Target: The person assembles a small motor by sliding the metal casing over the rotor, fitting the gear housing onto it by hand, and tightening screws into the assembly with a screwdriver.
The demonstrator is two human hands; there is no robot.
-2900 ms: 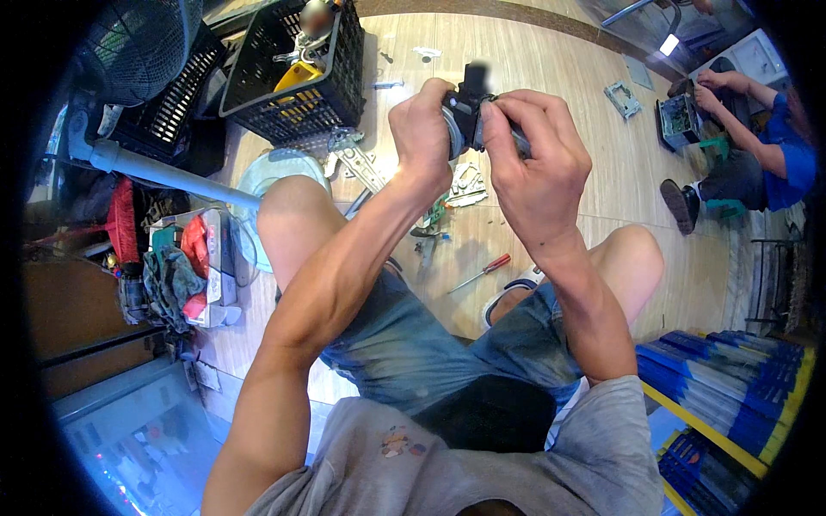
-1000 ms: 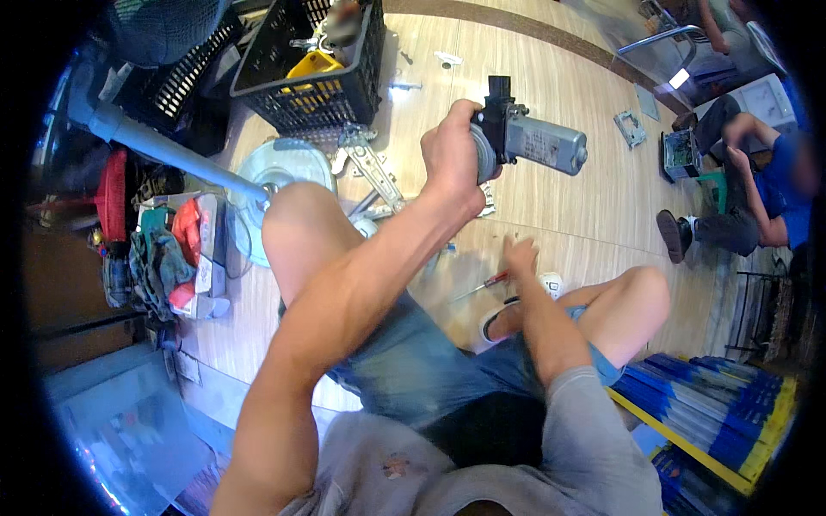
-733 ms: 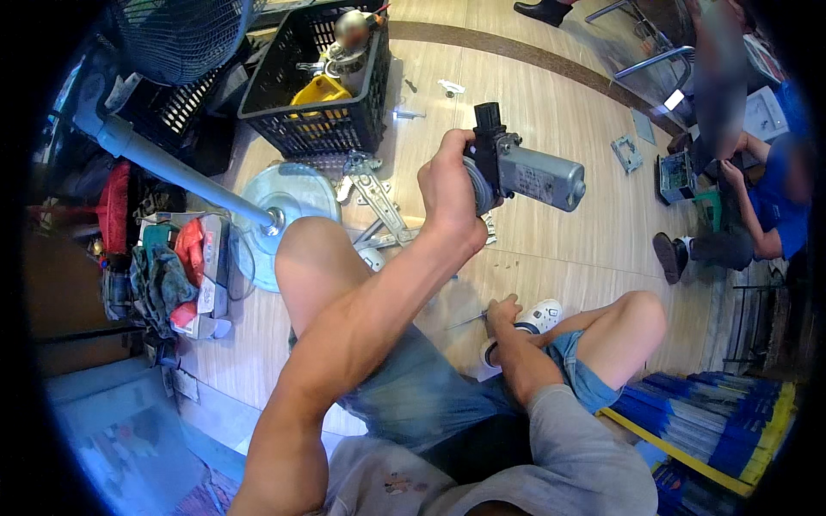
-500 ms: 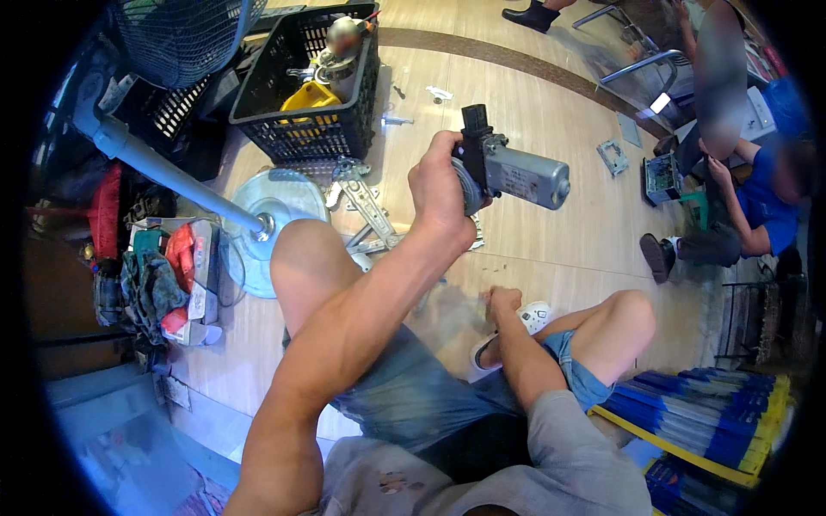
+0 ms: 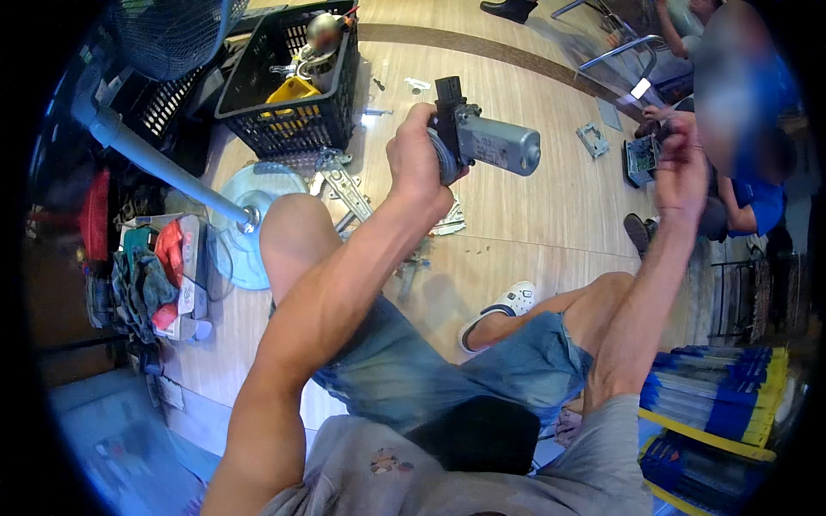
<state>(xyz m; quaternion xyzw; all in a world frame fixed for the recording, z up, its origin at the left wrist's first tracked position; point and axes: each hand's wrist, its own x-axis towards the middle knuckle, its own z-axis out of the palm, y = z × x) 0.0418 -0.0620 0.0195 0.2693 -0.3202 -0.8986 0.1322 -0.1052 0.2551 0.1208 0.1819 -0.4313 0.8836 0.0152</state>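
My left hand (image 5: 416, 159) is closed around the round black end of an electric gear motor (image 5: 499, 144). The silver cylinder of the motor points right, and a black connector block sticks up from it. Raised at the right is my right hand (image 5: 684, 168), its darkened fingers curled in. Whether anything small sits in them, I cannot make out. Below the left hand, metal bracket parts (image 5: 346, 187) lie on the floor.
Ahead on the left stands a black plastic crate (image 5: 331, 120) with tools and a yellow item. A fan base (image 5: 258, 211) and a box of cloths (image 5: 194, 267) are at left. Beyond my right hand sits a person in blue (image 5: 761, 206). Blue-yellow stacked packs (image 5: 718, 391) lie at lower right.
My right hand has swung from low beside my white shoe up and out to the right. The left hand still grips the motor, slightly further left and higher in view.
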